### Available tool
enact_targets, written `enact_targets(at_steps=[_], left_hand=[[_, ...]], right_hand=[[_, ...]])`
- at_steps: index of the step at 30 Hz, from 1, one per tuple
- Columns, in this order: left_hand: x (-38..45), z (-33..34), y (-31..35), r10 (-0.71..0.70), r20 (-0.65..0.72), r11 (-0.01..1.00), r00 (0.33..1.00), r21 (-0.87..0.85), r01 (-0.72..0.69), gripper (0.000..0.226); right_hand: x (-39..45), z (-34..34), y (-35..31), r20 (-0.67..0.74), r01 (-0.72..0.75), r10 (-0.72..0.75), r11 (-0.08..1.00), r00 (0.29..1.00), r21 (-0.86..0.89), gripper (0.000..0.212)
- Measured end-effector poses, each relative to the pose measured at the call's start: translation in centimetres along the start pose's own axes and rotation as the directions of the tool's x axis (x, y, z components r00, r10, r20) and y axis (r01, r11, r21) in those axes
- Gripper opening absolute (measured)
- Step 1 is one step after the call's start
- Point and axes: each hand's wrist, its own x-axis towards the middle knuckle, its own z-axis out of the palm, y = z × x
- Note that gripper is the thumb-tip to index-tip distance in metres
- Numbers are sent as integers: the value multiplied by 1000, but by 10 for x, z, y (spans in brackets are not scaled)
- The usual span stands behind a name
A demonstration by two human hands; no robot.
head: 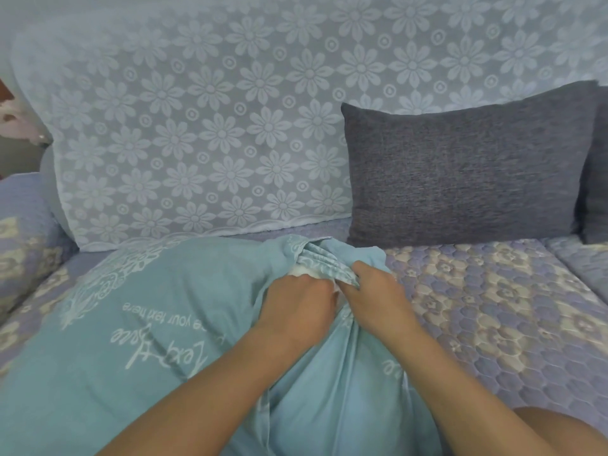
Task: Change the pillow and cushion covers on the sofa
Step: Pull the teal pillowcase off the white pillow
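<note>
A pillow in a light teal cover (158, 340) with white lettering lies across the sofa seat (487, 311), close in front of the person. Both hands meet at the cover's open end, near the middle of the seat. The left hand (296, 307) has its fingers curled down into the opening, where a bit of the white pillow (304, 271) shows, and grips the fabric there. The right hand (371, 287) pinches the bunched, patterned edge of the cover just beside the left hand, the two nearly touching. A grey cushion (460, 166) leans upright against the sofa back to the right, apart from the pillow, with the edge of a second grey cushion (597, 179) at the frame's right border. A white flowered lace cloth (204, 120) hangs over the sofa back
</note>
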Motion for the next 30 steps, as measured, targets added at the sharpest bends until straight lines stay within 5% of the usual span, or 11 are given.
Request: enact_targets(at_steps=[4,6,10,12,15,19,21,24,28,30], left_hand=[[-13,-33,-5,288,-44,932,956,244,-270,15],[-36,-55,-22,370,-17,892,929,285,-350,12],[-82,-65,-79,264,33,930,964,256,-263,25],[-82,-63,-95,60,4,978,998,198,-59,37],[-61,-61,-84,-170,9,984,985,48,170,49],[-18,-64,-60,-220,-13,972,975,-84,219,50],[8,-70,-57,-270,49,951,962,-144,275,52],[39,-77,-47,-191,36,979,981,-64,193,51],[57,-73,-33,-13,27,987,1000,159,9,41],[64,-72,-36,-34,56,959,998,282,17,43]], right_hand=[[14,-4,9,-60,-113,108,991,992,-72,24],[23,-7,24,33,-173,175,983,984,-57,21],[26,4,23,245,-280,244,952,938,124,30],[21,10,7,153,-196,165,956,974,217,12],[6,-4,-3,29,-17,7,934,1000,357,41],[-27,-22,21,112,242,-262,957,959,162,8],[-41,-23,29,123,354,-354,935,927,22,17],[-39,-21,28,54,457,-455,888,889,-43,38],[-22,-17,21,85,444,-440,895,894,-44,29],[-17,-14,23,87,425,-417,897,905,-119,31]])
